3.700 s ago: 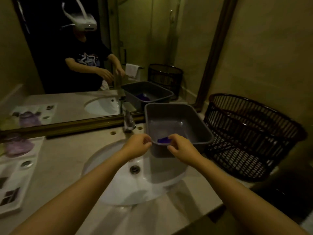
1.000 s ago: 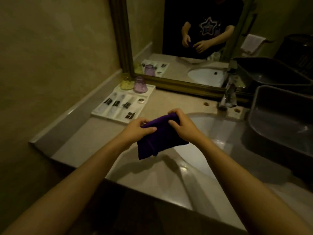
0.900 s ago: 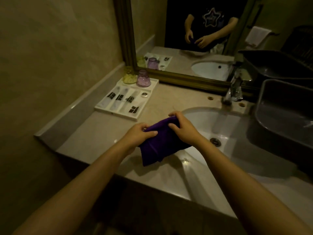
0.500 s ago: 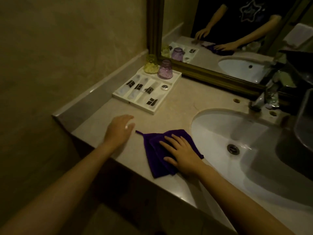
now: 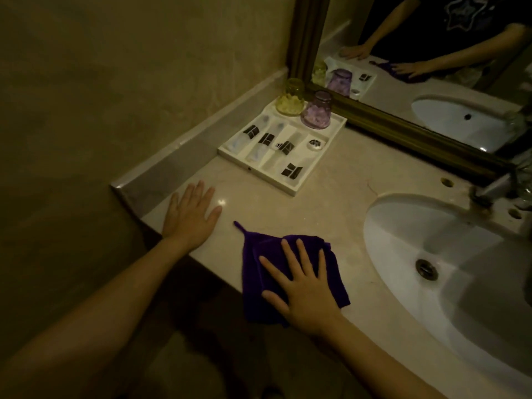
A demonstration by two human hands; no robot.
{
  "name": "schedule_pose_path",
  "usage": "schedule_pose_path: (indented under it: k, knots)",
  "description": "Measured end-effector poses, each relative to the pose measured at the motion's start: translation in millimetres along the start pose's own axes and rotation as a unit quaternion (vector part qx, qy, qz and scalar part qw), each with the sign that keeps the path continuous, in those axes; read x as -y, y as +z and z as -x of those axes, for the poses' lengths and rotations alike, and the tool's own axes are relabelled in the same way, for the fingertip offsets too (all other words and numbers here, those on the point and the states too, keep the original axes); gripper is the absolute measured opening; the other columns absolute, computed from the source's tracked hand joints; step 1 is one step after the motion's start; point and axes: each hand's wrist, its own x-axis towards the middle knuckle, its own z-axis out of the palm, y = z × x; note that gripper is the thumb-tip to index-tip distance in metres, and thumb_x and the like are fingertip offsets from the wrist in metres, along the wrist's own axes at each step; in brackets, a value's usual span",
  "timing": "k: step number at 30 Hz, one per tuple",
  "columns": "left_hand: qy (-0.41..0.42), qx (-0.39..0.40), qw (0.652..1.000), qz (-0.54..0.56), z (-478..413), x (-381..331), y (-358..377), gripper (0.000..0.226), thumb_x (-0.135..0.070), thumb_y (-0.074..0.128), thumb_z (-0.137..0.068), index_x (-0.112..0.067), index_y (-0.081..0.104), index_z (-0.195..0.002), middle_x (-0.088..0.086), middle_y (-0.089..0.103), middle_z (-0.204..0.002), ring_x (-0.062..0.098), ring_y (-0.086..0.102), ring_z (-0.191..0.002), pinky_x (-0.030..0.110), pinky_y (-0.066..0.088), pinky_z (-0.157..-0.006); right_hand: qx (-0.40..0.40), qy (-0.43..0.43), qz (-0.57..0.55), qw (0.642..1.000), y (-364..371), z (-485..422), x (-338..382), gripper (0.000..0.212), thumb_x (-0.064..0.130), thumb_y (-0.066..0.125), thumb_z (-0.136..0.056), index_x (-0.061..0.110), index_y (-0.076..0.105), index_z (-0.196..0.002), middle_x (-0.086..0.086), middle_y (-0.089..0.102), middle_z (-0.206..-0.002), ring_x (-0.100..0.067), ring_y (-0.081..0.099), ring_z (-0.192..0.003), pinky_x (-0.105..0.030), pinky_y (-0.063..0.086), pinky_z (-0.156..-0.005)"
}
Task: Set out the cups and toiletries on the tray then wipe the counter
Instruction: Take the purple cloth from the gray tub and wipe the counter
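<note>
A folded purple cloth (image 5: 259, 263) lies on the beige counter (image 5: 339, 203) near its front edge, left of the sink. My right hand (image 5: 302, 283) presses flat on the cloth with fingers spread. My left hand (image 5: 190, 214) rests flat and empty on the counter to the cloth's left. At the back left a white tray (image 5: 299, 185) holds several toiletry packets in its slots. A yellow cup (image 5: 290, 97) and a purple cup (image 5: 316, 110) stand upside down at the tray's far end.
A white sink (image 5: 449, 254) with a metal drain fills the right side, and the faucet (image 5: 501, 185) stands behind it. A framed mirror (image 5: 403, 122) runs along the back. A wall and low backsplash (image 5: 195, 142) close off the left.
The cloth went from the grey bin, was held in both hands over the counter, and now lies flat under my right hand. My left hand let go and settled on the counter.
</note>
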Motion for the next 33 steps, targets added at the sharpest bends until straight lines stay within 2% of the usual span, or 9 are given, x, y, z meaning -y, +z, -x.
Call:
schedule_pose_path:
  k: [4, 9, 14, 19, 24, 29, 33]
  knots:
    - [0.005, -0.02, 1.0, 0.0, -0.6, -0.9, 4.0, 0.069, -0.06, 0.001, -0.083, -0.028, 0.004, -0.144, 0.001, 0.004, -0.157, 0.018, 0.0, -0.143, 0.042, -0.001, -0.113, -0.028, 0.064, -0.031, 0.997, -5.0, -45.3, 20.1, 0.054, 0.069, 0.003, -0.084, 0.058, -0.019, -0.133, 0.002, -0.019, -0.155, -0.029, -0.023, -0.142, -0.057, -0.026, -0.106]
    - [0.007, -0.041, 0.999, 0.001, -0.2, -0.7, 5.1, 0.067, -0.057, 0.003, -0.084, -0.027, 0.007, -0.144, 0.001, 0.007, -0.157, 0.018, 0.002, -0.143, 0.044, 0.003, -0.115, -0.06, 0.11, -0.025, 0.992, -13.1, -112.5, 28.0, 0.055, 0.062, 0.007, -0.088, 0.049, -0.002, -0.141, -0.003, -0.003, -0.159, -0.032, -0.013, -0.144, -0.06, -0.021, -0.107]
    - [0.011, -0.04, 0.999, 0.006, 0.7, -1.3, 5.3, 0.064, -0.055, 0.007, -0.086, -0.027, 0.008, -0.144, 0.001, 0.007, -0.157, 0.018, 0.002, -0.143, 0.046, 0.004, -0.116, -0.059, 0.125, -0.022, 0.99, -16.4, -136.3, 25.6, 0.056, 0.061, 0.011, -0.09, 0.046, 0.004, -0.143, -0.005, 0.001, -0.16, -0.033, -0.01, -0.145, -0.059, -0.02, -0.106]
    - [0.014, -0.036, 0.999, 0.008, -0.9, -0.4, 7.1, 0.066, -0.056, 0.003, -0.085, -0.028, 0.007, -0.144, 0.0, 0.005, -0.157, 0.018, 0.001, -0.143, 0.045, 0.002, -0.115, -0.052, 0.103, -0.025, 0.993, -8.4, -108.2, 44.9, 0.058, 0.063, 0.013, -0.089, 0.046, 0.004, -0.143, -0.004, -0.002, -0.16, -0.032, -0.011, -0.145, -0.061, -0.018, -0.108]
    - [0.015, -0.023, 1.0, 0.007, -2.1, 0.1, 4.8, 0.066, -0.058, 0.004, -0.084, -0.029, 0.006, -0.144, 0.001, 0.004, -0.157, 0.018, 0.0, -0.143, 0.044, 0.0, -0.114, -0.054, 0.081, -0.018, 0.995, 5.1, -46.9, 53.4, 0.057, 0.065, 0.009, -0.087, 0.05, 0.0, -0.141, 0.002, -0.001, -0.159, -0.025, -0.013, -0.144, -0.055, -0.022, -0.108]
    - [0.016, -0.022, 1.0, 0.002, -2.1, 1.8, 5.1, 0.067, -0.059, 0.006, -0.085, -0.028, 0.006, -0.144, 0.001, 0.006, -0.157, 0.02, 0.002, -0.143, 0.044, -0.001, -0.114, -0.055, 0.146, -0.011, 0.988, 7.5, 1.5, 24.9, 0.055, 0.065, 0.009, -0.087, 0.055, -0.01, -0.138, 0.008, -0.005, -0.158, -0.018, -0.018, -0.142, -0.05, -0.019, -0.112]
    - [0.012, -0.017, 1.0, 0.002, -2.6, 0.8, 6.0, 0.067, -0.059, 0.008, -0.086, -0.027, 0.007, -0.144, 0.002, 0.006, -0.157, 0.02, 0.002, -0.143, 0.043, -0.002, -0.114, -0.043, 0.209, -0.026, 0.977, -9.0, -2.5, -15.1, 0.055, 0.06, 0.013, -0.091, 0.05, -0.009, -0.14, 0.005, -0.007, -0.159, -0.02, -0.015, -0.144, -0.053, -0.015, -0.113]
